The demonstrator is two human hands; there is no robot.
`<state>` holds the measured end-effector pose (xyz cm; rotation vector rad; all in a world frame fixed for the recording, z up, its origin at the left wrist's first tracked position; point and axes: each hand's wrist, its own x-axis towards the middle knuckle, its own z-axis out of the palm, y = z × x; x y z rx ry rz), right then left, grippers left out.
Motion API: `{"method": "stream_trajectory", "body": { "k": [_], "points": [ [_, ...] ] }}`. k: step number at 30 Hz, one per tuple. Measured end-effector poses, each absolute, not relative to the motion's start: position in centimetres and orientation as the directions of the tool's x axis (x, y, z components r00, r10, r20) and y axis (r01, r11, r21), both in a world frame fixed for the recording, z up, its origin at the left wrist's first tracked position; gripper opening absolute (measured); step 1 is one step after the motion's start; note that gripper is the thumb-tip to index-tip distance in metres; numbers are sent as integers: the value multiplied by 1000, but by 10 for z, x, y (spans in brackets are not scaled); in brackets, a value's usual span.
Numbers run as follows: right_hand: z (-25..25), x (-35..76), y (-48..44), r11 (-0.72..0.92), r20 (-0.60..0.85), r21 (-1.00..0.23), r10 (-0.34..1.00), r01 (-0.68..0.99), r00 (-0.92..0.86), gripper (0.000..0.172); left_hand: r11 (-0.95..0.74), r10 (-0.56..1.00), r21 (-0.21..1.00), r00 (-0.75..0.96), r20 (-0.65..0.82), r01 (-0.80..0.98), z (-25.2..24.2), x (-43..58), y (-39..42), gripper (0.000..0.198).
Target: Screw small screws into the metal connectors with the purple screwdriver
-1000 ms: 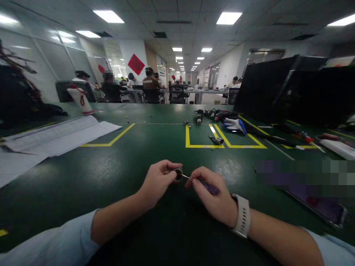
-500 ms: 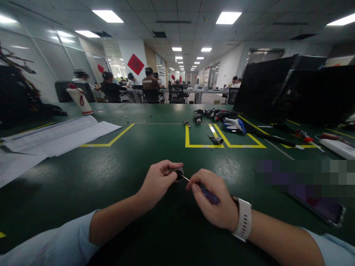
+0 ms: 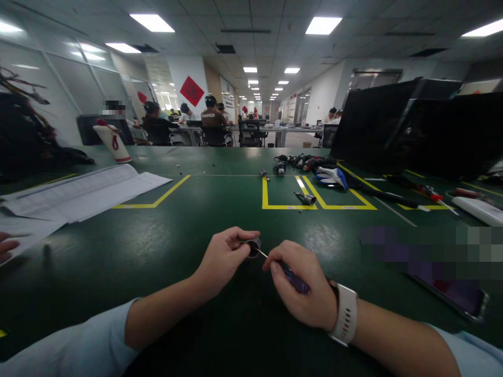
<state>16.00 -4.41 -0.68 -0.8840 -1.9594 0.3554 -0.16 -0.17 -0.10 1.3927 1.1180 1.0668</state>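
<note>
My left hand (image 3: 225, 256) pinches a small round metal cup-shaped part (image 3: 254, 246) between thumb and fingers, its hollow end turned toward my right hand. My right hand (image 3: 301, 283) grips a screwdriver (image 3: 294, 278) by its dark purple handle. The thin metal shaft points up and left, and its tip is inside or at the mouth of the cup-shaped part; exactly what it touches there is hidden. Both hands are just above the green table (image 3: 157, 283). Beyond them a similar metal part with a stem (image 3: 305, 198) lies by the yellow tape.
Open papers (image 3: 90, 191) lie at left, with another person's hand (image 3: 7, 246) at the edge. A phone (image 3: 451, 293) is at right. Cables, a blue-white glove (image 3: 332, 177) and a red-handled screwdriver (image 3: 431, 193) lie farther back, near black monitors (image 3: 377, 120).
Another person's hand has come into view at the left edge, over the papers. My own hands, the metal part and the screwdriver have hardly moved.
</note>
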Motion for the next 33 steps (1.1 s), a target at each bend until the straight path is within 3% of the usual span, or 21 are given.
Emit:
{"method": "stream_trajectory", "body": {
  "k": [14,17,20,22,33],
  "points": [
    [-2,161,-45,681,624,-600,727,420,-287,14,-79,982,992,180,61,99,0,-3,-1,12],
    [8,167,-43,534,470,-807,840,252,-272,15,-62,985,992,166,44,106,0,-6,1,16],
    [16,172,-38,203,169,-978,909,52,-382,14,-5,988,995,153,-10,97,-1,-9,4,26],
    [17,172,-36,119,93,-992,899,35,-428,13,21,989,996,147,-33,84,-1,-10,5,28],
    [5,166,-36,139,60,-982,865,124,-498,15,74,983,994,159,-86,84,3,-8,2,29]
  ]
}}
